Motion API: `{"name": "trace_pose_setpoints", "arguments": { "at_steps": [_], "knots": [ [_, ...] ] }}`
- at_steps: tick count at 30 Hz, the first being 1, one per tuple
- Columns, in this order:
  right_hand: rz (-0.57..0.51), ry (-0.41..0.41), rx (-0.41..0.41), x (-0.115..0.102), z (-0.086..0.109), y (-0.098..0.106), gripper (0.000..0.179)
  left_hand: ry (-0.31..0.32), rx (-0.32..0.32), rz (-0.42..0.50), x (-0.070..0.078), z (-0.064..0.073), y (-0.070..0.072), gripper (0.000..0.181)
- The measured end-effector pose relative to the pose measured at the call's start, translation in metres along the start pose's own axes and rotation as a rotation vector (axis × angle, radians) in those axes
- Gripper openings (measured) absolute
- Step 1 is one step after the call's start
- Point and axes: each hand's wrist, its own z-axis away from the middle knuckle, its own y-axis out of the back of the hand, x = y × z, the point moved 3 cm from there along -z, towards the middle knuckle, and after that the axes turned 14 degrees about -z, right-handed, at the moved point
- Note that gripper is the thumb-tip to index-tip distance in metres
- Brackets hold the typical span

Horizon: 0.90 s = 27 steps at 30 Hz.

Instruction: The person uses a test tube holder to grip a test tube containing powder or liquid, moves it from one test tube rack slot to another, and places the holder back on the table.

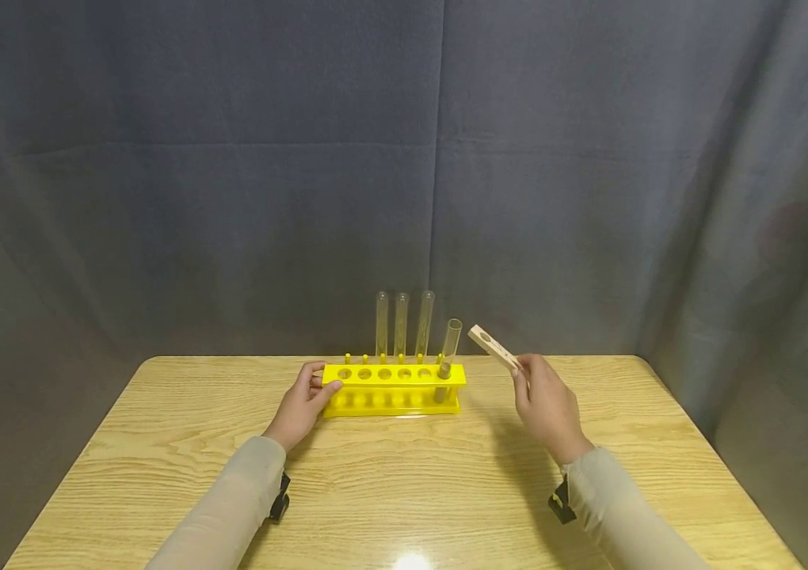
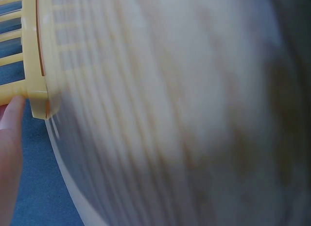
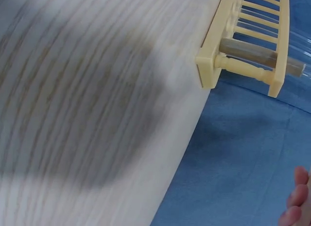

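Head view: left hand [image 1: 304, 404] grips the yellow rack [image 1: 375, 382] by its left end; right hand [image 1: 546, 404] grips the wooden clamp [image 1: 493, 345], just right of the part-filled tube [image 1: 451, 340] in the rack's rightmost hole. I'd brace the rack, approach level, avoid knocking the rim.

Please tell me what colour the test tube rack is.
The test tube rack is bright yellow, seen best in the head view.

Pale grey-beige sleeves [image 1: 227, 499], black wrist devices [image 1: 280, 502]
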Motion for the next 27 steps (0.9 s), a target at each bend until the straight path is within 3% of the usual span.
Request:
{"name": "trace_pose_setpoints", "arguments": {
  "at_steps": [7,18,27],
  "knots": [
    [0.027,0.081,0.09,-0.011,-0.001,0.004,0.022,-0.004,0.0,0.001,-0.001,0.001,0.0,0.061],
    [0.034,0.149,0.136,-0.017,-0.001,0.005,0.018,-0.028,-0.005,0.004,-0.001,-0.001,0.0,0.059],
    [-0.109,0.052,0.134,-0.025,-0.008,0.008,0.015,-0.026,-0.002,0.003,-0.001,-0.001,0.0,0.059]
  ]
}}
